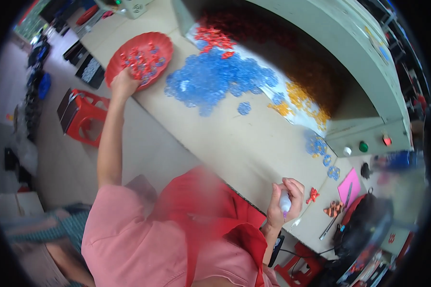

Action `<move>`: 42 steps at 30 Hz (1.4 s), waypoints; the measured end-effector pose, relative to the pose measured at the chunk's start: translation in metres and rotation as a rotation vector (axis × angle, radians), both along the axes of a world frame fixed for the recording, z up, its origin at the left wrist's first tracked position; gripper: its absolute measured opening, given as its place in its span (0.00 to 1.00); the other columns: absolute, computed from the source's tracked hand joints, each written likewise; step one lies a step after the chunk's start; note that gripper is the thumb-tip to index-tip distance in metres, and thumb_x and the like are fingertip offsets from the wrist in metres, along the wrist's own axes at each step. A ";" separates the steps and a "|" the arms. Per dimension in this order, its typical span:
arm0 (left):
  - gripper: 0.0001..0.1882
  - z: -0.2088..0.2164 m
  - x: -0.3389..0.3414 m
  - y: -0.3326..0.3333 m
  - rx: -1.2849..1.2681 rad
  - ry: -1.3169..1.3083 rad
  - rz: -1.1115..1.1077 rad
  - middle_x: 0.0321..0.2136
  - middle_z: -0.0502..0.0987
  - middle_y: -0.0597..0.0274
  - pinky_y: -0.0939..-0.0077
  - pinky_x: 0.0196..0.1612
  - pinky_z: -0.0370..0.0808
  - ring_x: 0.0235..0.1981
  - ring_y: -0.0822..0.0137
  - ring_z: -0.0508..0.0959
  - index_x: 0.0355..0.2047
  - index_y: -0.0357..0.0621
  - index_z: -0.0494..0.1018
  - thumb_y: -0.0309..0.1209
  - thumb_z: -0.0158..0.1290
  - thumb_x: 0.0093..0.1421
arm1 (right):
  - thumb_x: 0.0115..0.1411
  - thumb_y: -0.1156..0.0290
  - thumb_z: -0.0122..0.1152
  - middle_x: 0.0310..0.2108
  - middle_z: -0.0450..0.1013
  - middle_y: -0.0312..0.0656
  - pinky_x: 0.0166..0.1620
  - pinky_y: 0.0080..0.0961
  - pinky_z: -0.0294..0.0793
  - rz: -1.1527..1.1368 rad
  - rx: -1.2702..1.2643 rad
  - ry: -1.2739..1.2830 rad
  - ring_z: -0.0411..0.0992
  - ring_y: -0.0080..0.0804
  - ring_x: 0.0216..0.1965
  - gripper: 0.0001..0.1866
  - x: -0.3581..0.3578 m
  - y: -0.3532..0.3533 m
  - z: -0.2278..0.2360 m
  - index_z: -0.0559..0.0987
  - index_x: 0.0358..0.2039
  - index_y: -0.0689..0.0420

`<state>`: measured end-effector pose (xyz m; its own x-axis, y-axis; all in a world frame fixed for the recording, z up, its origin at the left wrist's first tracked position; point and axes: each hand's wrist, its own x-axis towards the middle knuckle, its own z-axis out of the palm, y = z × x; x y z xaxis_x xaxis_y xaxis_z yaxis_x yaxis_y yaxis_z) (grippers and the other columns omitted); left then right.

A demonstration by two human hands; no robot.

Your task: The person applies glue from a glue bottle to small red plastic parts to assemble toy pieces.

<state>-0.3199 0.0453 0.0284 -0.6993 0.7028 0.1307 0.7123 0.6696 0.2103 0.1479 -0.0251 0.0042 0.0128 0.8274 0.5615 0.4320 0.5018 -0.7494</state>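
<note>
At the upper left, my left hand (123,83) reaches over the near rim of a red fluted plate (164,42). Small red pieces (140,61), some with bluish parts, lie in that plate. The fingertips are among or beside them, too blurred to tell whether they grip anything. My right hand (292,193), over the table's near edge at the right, is closed around a small white squeeze bottle (285,201) with a purple tip pointing down. A small red figure-like piece (312,195) lies just right of this hand.
Translucent blue flower-shaped pieces (210,76) are heaped mid-table. Red pieces (214,38) and yellow pieces (299,100) lie at the opening of a pale green machine housing (388,91). A pink sheet (349,185) and a black bag (366,225) are at right, a red stool (84,117) at left.
</note>
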 end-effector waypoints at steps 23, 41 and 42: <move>0.16 -0.021 0.177 0.298 0.107 0.130 -0.326 0.40 0.74 0.48 0.58 0.43 0.73 0.43 0.50 0.75 0.38 0.47 0.75 0.39 0.46 0.53 | 0.44 0.86 0.62 0.33 0.69 0.43 0.36 0.16 0.69 -0.181 -0.331 0.236 0.70 0.23 0.29 0.15 0.033 -0.030 -0.001 0.72 0.34 0.64; 0.16 -0.023 0.309 -0.011 -0.039 -2.891 -0.042 0.47 0.63 0.49 0.68 0.50 0.73 0.46 0.58 0.71 0.47 0.33 0.62 0.25 0.44 0.59 | 0.49 0.88 0.52 0.36 0.64 0.42 0.34 0.22 0.75 0.002 -0.426 0.582 0.70 0.29 0.35 0.25 0.026 -0.021 0.020 0.60 0.47 0.60; 0.16 -0.025 0.312 -0.016 -0.057 -2.904 -0.027 0.47 0.63 0.49 0.68 0.50 0.73 0.46 0.58 0.71 0.47 0.33 0.62 0.25 0.44 0.59 | 0.48 0.88 0.51 0.35 0.64 0.43 0.34 0.23 0.75 0.006 -0.429 0.603 0.70 0.31 0.35 0.25 0.027 -0.024 0.026 0.60 0.47 0.60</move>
<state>-0.0080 0.0290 0.0032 0.6775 0.6795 -0.2816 -0.7136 0.7001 -0.0276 0.1745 -0.0488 0.0303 0.2116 0.9736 0.0854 -0.1181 0.1122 -0.9866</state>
